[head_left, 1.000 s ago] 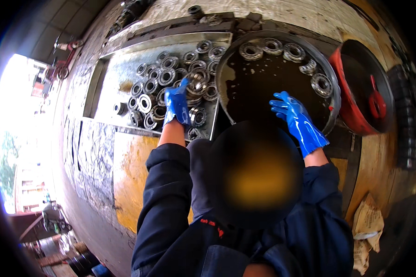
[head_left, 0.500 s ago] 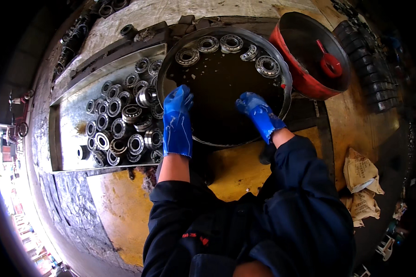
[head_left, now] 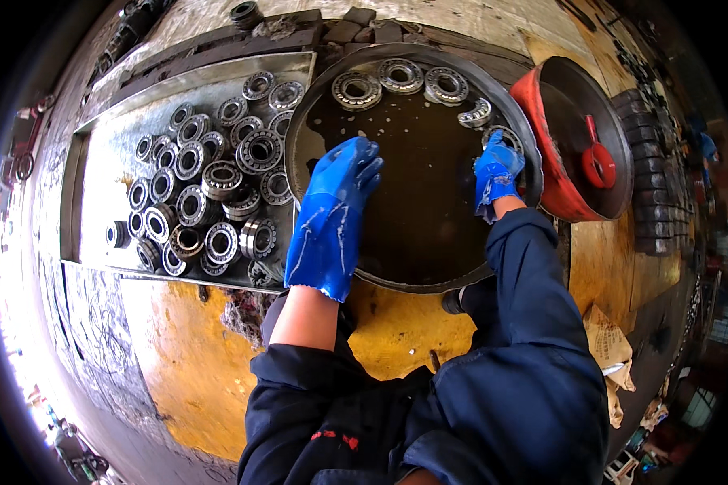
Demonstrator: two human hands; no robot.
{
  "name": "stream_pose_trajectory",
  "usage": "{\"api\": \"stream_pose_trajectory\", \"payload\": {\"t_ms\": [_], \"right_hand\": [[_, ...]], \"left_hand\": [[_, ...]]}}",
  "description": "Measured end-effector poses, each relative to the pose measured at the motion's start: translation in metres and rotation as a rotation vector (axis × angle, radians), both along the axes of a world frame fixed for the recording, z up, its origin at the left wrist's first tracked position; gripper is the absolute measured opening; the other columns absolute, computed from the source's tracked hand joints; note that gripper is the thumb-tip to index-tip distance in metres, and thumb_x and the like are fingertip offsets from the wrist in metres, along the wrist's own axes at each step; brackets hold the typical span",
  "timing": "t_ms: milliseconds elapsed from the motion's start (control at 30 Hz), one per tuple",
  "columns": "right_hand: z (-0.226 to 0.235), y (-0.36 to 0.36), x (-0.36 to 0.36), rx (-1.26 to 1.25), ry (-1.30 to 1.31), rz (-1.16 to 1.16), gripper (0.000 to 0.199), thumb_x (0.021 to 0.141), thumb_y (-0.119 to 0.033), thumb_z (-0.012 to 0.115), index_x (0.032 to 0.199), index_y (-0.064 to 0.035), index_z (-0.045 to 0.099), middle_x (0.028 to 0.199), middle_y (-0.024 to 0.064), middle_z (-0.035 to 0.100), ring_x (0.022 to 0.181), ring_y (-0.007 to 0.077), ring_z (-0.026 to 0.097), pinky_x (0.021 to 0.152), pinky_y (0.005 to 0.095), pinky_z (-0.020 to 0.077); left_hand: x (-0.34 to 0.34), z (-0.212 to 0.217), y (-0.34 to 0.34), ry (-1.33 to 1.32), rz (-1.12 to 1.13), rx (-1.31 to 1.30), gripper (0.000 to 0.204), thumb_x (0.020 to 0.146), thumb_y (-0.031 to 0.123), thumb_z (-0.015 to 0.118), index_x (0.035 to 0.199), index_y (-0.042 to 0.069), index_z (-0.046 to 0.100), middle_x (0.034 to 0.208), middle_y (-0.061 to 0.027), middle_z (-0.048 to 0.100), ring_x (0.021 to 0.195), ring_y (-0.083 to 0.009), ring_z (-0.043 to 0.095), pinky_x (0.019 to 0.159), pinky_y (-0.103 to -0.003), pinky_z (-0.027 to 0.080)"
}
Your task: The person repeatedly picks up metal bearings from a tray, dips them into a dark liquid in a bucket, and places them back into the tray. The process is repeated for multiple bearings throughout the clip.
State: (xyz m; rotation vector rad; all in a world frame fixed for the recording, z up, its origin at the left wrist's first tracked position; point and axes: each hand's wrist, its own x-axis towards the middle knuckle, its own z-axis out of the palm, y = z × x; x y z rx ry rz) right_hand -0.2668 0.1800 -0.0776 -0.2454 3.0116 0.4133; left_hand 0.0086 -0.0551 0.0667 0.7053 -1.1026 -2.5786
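Both my hands wear blue rubber gloves. My left hand [head_left: 344,186] hovers over the left side of a round metal tub [head_left: 416,288] of dark liquid; its fingers point right, slightly bent and apart, holding nothing. At the tub's right wall, my right hand [head_left: 497,170] has its fingers on the near part of a roller bearing [head_left: 510,136], partly covering it; the fingertips reach toward its bore. Other bearings curve along the far wall: a left one [head_left: 356,90], a middle one [head_left: 400,76], another [head_left: 446,86] and a tilted one [head_left: 475,113].
Left of the tub, a shallow metal tray [head_left: 97,250] carries many loose roller bearings [head_left: 190,160]. A red drum [head_left: 552,190] with a red ladle [head_left: 598,162] inside stands right. Dark ring-shaped parts [head_left: 651,186] are stacked beyond. Paper sacks [head_left: 608,347] lie lower right.
My right hand has moved right and away from me, from above the liquid to the bearing at the right wall. My left hand's fingers have loosened. The whole view has shifted slightly.
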Motion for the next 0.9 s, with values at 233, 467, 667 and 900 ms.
{"api": "stream_pose_trajectory", "payload": {"t_ms": [233, 467, 667, 900], "right_hand": [[-0.002, 0.018, -0.011, -0.079, -0.018, 0.010, 0.074, 0.080, -0.040, 0.078, 0.142, -0.0126, 0.051, 0.124, 0.0122, 0.071, 0.108, 0.0351, 0.070, 0.090, 0.0528, 0.0530], [0.051, 0.003, 0.057, -0.397, -0.210, 0.219, 0.043, 0.079, -0.042, 0.077, 0.109, -0.0114, 0.072, 0.112, 0.0185, 0.073, 0.104, 0.0387, 0.070, 0.088, 0.0483, 0.0556], [0.048, 0.010, 0.097, -1.288, -0.899, -0.324, 0.034, 0.092, -0.032, 0.076, 0.114, -0.0060, 0.071, 0.099, 0.0061, 0.073, 0.090, 0.0187, 0.071, 0.080, 0.0398, 0.0568], [0.015, 0.012, 0.164, -0.890, -0.417, 0.839, 0.037, 0.097, -0.006, 0.055, 0.133, -0.0020, 0.064, 0.115, 0.0138, 0.073, 0.103, 0.0289, 0.069, 0.095, 0.0391, 0.0522]], "left_hand": [[0.005, -0.016, 0.001, 0.182, -0.024, 0.160, 0.051, 0.099, 0.034, 0.066, 0.140, 0.006, 0.054, 0.136, -0.0120, 0.061, 0.123, -0.0262, 0.059, 0.109, -0.040, 0.044], [-0.002, -0.024, -0.013, 0.096, 0.007, 0.161, 0.049, 0.099, 0.036, 0.065, 0.139, 0.008, 0.056, 0.137, -0.0126, 0.061, 0.124, -0.0270, 0.059, 0.109, -0.040, 0.044], [0.007, -0.017, -0.018, 0.147, 0.040, 0.148, 0.052, 0.103, 0.033, 0.058, 0.145, 0.004, 0.049, 0.140, -0.0167, 0.058, 0.127, -0.0300, 0.058, 0.110, -0.042, 0.044], [0.017, -0.011, -0.023, 0.254, 0.030, 0.140, 0.057, 0.105, 0.036, 0.051, 0.151, 0.004, 0.044, 0.147, -0.0197, 0.052, 0.132, -0.0324, 0.054, 0.115, -0.043, 0.039]]}}
